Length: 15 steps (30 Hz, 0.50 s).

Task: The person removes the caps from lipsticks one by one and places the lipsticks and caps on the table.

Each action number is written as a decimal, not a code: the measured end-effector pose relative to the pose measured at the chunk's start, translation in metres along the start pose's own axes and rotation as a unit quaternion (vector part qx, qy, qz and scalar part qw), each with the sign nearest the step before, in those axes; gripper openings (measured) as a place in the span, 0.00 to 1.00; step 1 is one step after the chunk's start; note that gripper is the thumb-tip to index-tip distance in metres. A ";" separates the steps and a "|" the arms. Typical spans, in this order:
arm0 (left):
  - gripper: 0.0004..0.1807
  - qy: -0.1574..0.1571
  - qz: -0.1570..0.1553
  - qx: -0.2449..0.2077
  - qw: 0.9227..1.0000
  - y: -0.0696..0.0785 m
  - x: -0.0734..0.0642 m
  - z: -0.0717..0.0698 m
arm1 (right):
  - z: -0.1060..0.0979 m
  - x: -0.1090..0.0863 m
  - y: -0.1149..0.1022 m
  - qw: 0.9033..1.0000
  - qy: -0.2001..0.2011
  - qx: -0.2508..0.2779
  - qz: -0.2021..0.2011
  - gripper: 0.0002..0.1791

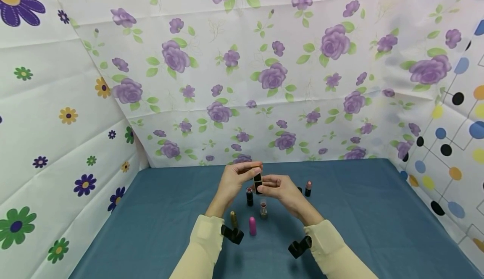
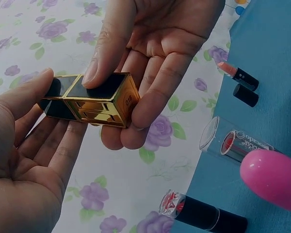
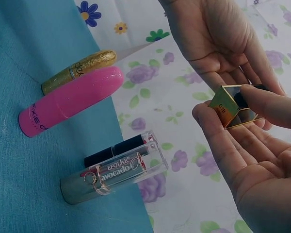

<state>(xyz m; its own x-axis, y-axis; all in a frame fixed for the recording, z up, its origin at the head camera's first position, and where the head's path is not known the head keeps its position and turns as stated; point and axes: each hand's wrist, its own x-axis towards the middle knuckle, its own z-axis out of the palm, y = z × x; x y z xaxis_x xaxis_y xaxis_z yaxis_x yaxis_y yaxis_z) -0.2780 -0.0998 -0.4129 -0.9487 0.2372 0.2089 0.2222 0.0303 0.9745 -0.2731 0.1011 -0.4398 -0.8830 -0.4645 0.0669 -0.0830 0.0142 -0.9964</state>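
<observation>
Both hands hold a black and gold square lipstick tube (image 1: 258, 183) up above the table. My left hand (image 1: 236, 180) pinches its upper end between thumb and fingers. At the lower end, marked 018, my right hand (image 1: 279, 190) grips it with the thumb on one side (image 2: 106, 48) and fingers on the other. In the left wrist view a gold band on the lipstick tube (image 2: 102, 114) shows between the two black parts, and the two ends are in line. Part of the tube is hidden behind the fingers in the right wrist view.
Below the hands stand a pink lipstick (image 1: 252, 226), a gold one (image 1: 234, 219), a clear-capped avocado tube (image 1: 263, 210) and a dark lipstick with a clear top (image 1: 249, 197). An uncapped coral lipstick (image 1: 308, 188) stands right of them, beside a small black cap (image 2: 246, 95). Flowered sheets (image 1: 227, 81) border the blue table (image 1: 170, 228).
</observation>
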 end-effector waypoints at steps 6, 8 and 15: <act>0.19 0.001 -0.006 -0.023 1.000 0.000 0.000 -0.001 | 0.000 0.000 -0.002 1.000 -0.001 -0.007 0.000 0.32; 0.19 0.001 -0.006 -0.027 1.000 0.001 0.000 -0.001 | 0.000 0.000 -0.002 1.000 -0.002 -0.010 -0.002 0.32; 0.22 0.007 0.002 -0.017 1.000 0.000 0.000 0.000 | -0.001 -0.001 -0.004 1.000 -0.006 -0.019 -0.008 0.31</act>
<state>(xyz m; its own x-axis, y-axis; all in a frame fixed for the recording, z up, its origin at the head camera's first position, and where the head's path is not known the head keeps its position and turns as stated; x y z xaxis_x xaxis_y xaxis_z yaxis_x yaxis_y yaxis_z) -0.2780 -0.0996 -0.4130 -0.9512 0.2228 0.2133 0.2180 -0.0036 0.9759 -0.2718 0.1021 -0.4361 -0.8759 -0.4756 0.0818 -0.1143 0.0397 -0.9927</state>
